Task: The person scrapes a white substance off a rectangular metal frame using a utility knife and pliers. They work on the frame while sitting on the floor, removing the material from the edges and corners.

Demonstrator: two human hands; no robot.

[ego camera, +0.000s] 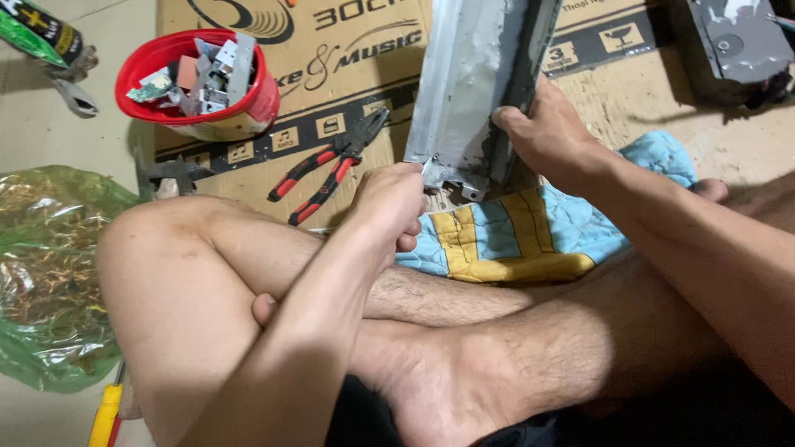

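In the head view, a long grey metal panel (476, 83) is held upright over the crossed legs, its long axis running from the near lower end, just above a blue and yellow quilted cloth (530, 232), up and slightly rightward out of the far top edge. Its lower end points down toward the cloth; its broad pale face is turned to the left. The right hand (542, 132) is wrapped round the panel's right edge near the bottom, the fingers closed on it and the thumb laid across the front. The left hand (389, 203) is closed in a fist round a thin tool (426, 165) (only a short bright tip is seen, so its kind cannot be told), the tip touching the panel's lower left corner.

Left of the panel, red-and-black pliers (327, 165) lie on flattened cardboard (348, 50), handles toward the near left. Further left, a red bowl (199, 83) is filled with small grey metal parts. A green plastic bag (50, 273) lies at the left edge, and a yellow-handled tool (106, 414) at the near left corner.
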